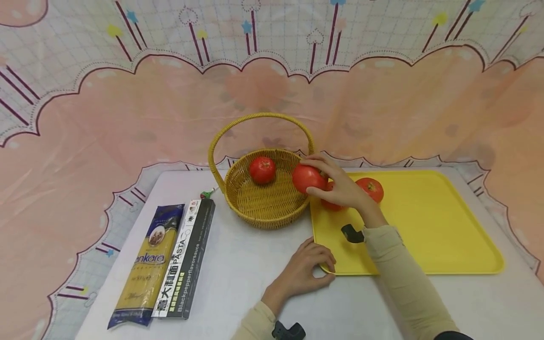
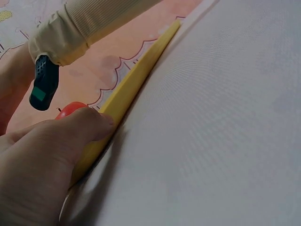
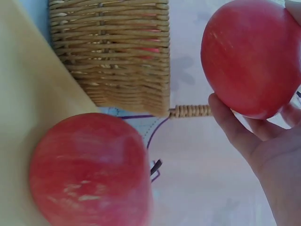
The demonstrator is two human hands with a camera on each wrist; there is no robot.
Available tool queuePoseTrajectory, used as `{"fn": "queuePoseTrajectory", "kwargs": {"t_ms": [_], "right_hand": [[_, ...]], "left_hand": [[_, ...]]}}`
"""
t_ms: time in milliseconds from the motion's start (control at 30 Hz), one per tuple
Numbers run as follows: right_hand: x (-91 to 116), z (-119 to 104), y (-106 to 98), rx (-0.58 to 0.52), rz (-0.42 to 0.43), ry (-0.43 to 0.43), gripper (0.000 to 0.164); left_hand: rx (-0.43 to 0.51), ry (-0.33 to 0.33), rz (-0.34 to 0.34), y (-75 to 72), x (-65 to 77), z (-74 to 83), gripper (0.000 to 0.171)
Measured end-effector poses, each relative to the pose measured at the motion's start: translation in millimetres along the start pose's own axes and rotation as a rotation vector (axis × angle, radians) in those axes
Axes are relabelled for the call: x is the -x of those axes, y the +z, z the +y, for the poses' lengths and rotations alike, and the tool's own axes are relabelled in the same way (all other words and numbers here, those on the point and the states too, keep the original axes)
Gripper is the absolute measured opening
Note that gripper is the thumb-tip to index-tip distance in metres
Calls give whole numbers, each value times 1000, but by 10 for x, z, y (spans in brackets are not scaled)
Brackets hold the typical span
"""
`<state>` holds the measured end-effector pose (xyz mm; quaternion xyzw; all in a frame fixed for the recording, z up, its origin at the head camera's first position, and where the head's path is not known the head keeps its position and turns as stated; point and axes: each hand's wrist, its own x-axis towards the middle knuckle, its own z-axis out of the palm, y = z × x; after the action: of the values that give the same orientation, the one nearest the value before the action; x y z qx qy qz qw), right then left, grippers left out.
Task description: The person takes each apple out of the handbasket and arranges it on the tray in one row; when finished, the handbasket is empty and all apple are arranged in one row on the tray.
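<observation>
My right hand [image 1: 340,184] grips a red tomato [image 1: 309,178] by its sides, held over the right rim of the wicker basket [image 1: 263,222]. In the right wrist view that tomato [image 3: 251,59] is up beside the basket [image 3: 113,56], fingers curved around it. Another tomato [image 1: 262,170] lies inside the basket. Two more sit on the yellow tray [image 1: 429,226]: one tomato [image 1: 331,200] partly hidden by my right hand, the other tomato [image 1: 370,190] behind the wrist. My left hand [image 1: 303,269] holds the tray's near left corner, its thumb [image 2: 96,125] along the edge.
Left of the basket lie a pasta bag [image 1: 146,264] and a black-and-white pasta box [image 1: 184,259], side by side on the white table [image 1: 242,274]. A small green and red item [image 1: 207,194] is by the box's far end. The basket's tall handle [image 1: 263,114] arches above it.
</observation>
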<state>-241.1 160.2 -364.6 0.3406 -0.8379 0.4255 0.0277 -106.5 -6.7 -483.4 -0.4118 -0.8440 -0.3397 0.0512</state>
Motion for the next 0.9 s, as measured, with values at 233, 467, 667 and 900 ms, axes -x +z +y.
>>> {"fn": "queuePoseTrajectory", "kwargs": {"t_ms": [233, 467, 667, 900], "right_hand": [[149, 26, -60, -36, 29, 91, 63], [323, 103, -102, -42, 102, 142, 62], [477, 125, -144, -116, 192, 152, 65], [537, 104, -193, -143, 238, 143, 62]], "left_hand": [[-13, 0, 15, 21, -43, -11, 7], [-8, -9, 5, 5, -46, 2, 7], [-2, -11, -8, 3, -35, -4, 7], [-19, -12, -7, 12, 1, -1, 7]]}}
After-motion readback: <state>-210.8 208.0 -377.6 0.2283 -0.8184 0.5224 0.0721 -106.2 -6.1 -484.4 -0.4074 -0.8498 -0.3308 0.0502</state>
